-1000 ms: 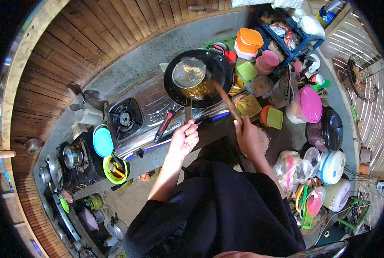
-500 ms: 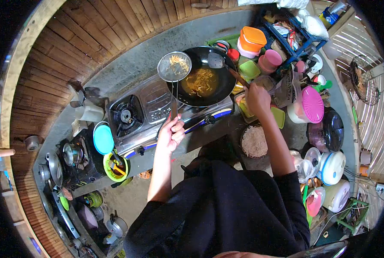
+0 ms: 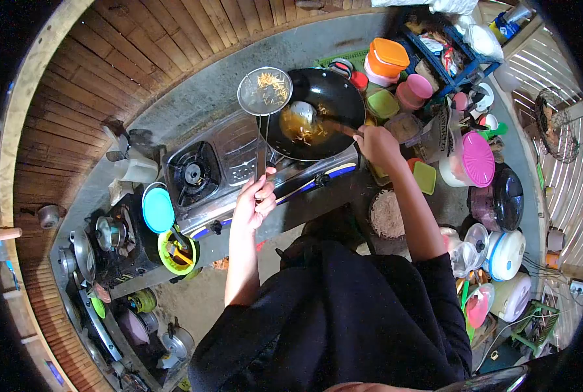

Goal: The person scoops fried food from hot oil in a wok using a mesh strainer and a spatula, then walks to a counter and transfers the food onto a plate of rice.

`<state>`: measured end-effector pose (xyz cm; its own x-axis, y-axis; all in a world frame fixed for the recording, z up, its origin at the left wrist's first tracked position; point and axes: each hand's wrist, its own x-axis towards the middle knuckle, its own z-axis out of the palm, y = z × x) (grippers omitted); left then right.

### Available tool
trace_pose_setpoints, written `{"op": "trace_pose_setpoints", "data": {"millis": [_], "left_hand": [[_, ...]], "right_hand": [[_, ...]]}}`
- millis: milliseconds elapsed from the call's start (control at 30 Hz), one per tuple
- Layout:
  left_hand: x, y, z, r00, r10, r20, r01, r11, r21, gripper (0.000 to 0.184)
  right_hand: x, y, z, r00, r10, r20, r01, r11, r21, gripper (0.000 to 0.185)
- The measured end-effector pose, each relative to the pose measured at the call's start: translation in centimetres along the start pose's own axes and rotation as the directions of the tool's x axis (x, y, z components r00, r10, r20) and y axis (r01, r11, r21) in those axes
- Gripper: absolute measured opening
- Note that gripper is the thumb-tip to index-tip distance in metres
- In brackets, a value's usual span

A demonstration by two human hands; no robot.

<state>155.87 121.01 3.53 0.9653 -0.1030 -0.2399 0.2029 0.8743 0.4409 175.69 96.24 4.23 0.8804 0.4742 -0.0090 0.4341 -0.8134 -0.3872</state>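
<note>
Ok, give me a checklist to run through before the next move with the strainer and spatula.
1. Left hand closed on the handle of the strainer: ok.
2. Fried strips held in the strainer's mesh: ok.
3. Strainer wholly over the wok: not ok, most of it sits beyond the left rim in this view.
4. Right hand gripping the spatula, its blade inside the wok: ok.
5. Wok free of loose strips: not ok, some lie in the amber liquid.
6. Flame under the wok: cannot tell, the wok hides the burner.
</note>
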Motion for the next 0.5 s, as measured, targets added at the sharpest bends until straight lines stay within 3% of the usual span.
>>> {"op": "trace_pose_setpoints", "data": {"millis": [133,267,333,500], "left_hand": [[-0.2,0.3,-0.3,1.0,0.026,-0.017,-0.025,0.999,0.027,0.026],[-0.3,0.5,-0.7,0.999,0.038,-0.004,-0.038,0.999,0.023,0.027],[-0.4,0.5,-0.7,0.999,0.041,-0.01,-0.041,0.999,0.017,0.027],[-0.6,0.4,-0.9,0.998,0.061,0.006,-0.061,0.998,0.026,0.026]], "right_hand": [[-1.6,-0.7,-3.2,0.999,0.03,0.037,-0.027,0.997,-0.078,0.026],[-1.0,1.0,-3.4,0.99,-0.025,-0.139,0.002,0.987,-0.163,0.026],[-0.5,0.8,-3.1,0.982,0.127,-0.143,-0.147,0.978,-0.147,0.026],[-1.1,1.3,-2.4,0.987,0.13,-0.092,-0.144,0.977,-0.158,0.028]]}}
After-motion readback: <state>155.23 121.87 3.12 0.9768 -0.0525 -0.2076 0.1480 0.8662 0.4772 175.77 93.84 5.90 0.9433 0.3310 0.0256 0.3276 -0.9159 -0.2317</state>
